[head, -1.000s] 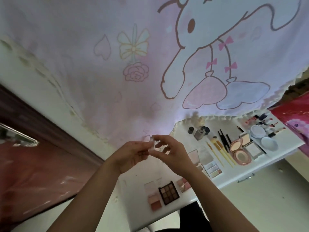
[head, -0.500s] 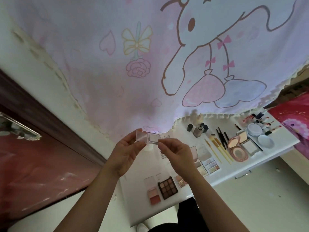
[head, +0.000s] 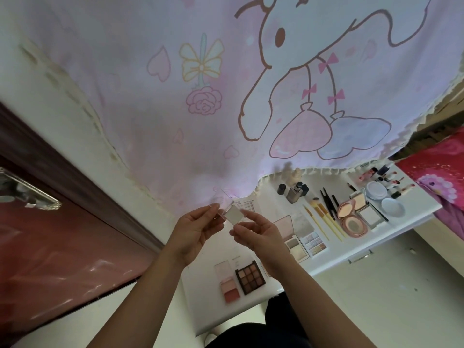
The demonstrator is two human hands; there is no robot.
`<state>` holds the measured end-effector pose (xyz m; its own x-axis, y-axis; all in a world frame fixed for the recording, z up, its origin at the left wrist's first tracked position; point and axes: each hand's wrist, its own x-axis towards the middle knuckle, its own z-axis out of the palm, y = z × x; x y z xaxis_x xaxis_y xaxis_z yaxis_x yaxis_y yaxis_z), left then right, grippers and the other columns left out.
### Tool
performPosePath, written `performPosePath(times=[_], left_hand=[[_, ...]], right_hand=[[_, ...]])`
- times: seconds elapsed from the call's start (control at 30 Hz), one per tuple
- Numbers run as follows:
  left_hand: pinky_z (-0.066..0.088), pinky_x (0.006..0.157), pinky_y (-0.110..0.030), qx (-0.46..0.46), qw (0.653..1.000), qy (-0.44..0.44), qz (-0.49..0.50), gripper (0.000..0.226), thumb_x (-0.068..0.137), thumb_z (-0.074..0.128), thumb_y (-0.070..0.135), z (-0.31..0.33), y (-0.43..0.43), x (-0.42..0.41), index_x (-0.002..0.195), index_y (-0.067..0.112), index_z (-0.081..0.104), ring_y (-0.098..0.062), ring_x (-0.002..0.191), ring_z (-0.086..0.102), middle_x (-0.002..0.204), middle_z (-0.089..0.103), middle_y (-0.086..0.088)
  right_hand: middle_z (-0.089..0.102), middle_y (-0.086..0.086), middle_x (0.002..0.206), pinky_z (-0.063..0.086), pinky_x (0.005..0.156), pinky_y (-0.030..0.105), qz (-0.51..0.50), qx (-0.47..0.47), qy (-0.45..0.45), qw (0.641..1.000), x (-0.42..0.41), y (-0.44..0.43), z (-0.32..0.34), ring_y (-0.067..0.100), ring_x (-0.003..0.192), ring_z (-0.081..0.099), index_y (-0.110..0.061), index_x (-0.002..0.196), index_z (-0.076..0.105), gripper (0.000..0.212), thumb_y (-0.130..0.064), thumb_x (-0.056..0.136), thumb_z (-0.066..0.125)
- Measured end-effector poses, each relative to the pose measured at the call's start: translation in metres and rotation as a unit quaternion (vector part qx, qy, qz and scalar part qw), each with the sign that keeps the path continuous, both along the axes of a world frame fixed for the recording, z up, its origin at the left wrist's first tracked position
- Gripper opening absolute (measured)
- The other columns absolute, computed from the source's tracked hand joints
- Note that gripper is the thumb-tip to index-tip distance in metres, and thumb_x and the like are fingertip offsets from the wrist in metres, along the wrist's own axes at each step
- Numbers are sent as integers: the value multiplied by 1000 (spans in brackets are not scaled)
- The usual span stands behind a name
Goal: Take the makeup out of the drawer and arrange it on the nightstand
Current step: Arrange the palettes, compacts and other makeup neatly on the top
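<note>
A small clear-cased white powder compact [head: 234, 214] is held in the air above the white nightstand [head: 334, 257], its transparent lid swung open to the left. My left hand [head: 194, 231] pinches the lid side and my right hand [head: 261, 236] pinches the pan's lower right corner. On the nightstand lie a dark nine-pan eyeshadow palette [head: 250, 276], a pink blush duo [head: 229, 288], a pastel palette [head: 313, 242], a round pink compact [head: 351, 219], yellow-handled brushes [head: 324, 217] and small bottles [head: 295, 190].
A pink cartoon-print cloth [head: 226, 96] hangs behind the nightstand. A dark red door with a metal handle [head: 32, 197] is at the left. White round compacts [head: 376, 190] and lipsticks [head: 399, 183] sit at the far right end, beside a pink bedspread [head: 442, 182]. A drawer handle [head: 359, 257] shows below the top.
The clear lid has been swung open, showing the white pan. Both hands stayed raised in front of the cloth, and the pan has tilted toward me.
</note>
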<state>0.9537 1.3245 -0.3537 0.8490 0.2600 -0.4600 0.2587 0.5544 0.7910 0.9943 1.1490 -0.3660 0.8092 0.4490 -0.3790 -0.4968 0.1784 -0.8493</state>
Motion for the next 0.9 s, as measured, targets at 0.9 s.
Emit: performPosePath(times=[0.9], left_hand=[[58, 66, -31, 197, 932, 305, -4, 10, 93, 64, 6, -188, -14, -114, 97, -1, 70, -19, 57, 60, 68, 65, -11]], right_hand=[[66, -6, 114, 48, 75, 17, 138, -423, 48, 895, -116, -26, -155, 11, 98, 64, -21, 121, 64, 30, -21, 92, 58]])
